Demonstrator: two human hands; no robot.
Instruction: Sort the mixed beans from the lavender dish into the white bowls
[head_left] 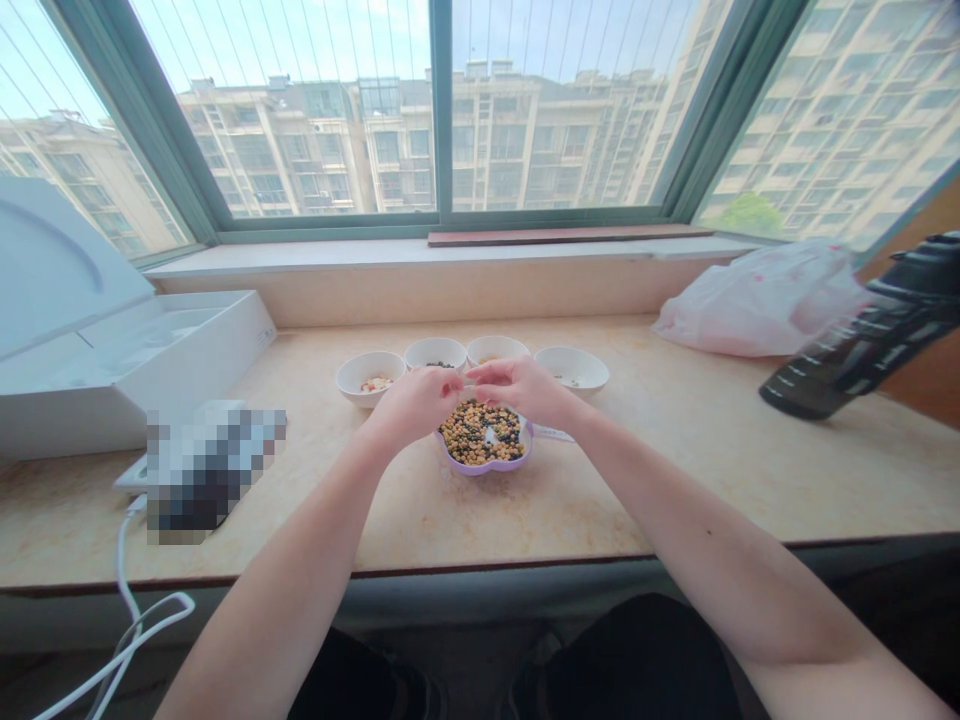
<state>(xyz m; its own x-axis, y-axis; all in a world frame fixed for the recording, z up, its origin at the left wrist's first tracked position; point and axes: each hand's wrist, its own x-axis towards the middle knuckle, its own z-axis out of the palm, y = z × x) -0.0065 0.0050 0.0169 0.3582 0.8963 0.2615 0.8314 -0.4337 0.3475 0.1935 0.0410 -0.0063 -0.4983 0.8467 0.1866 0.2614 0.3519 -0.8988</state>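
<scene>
We hold our left hand (421, 398) and right hand (519, 388) half-curled above the purple dish (487, 467) of beans (469, 436), perhaps so drops land inside; we cannot tell whether they grip anything. Just beyond them, white bowls (358, 396) stand within easy reach.

At the centre of the frame, the fingertips of the left hand's grip (424, 402) and the right hand's grip (523, 388) nearly meet; whether anything sits between them is too small to tell. The hands hide the far side of the purple dish (484, 467) and the near part of a white bowl (491, 345), whose contents are unclear. The right wrist partly covers a white strip (553, 434). Blocky pixels blur an object (217, 470) at lower left. The left edge cuts the white box (195, 360), the right edge the dark bottle (877, 325), the bottom edge a white cable (121, 548).
</scene>
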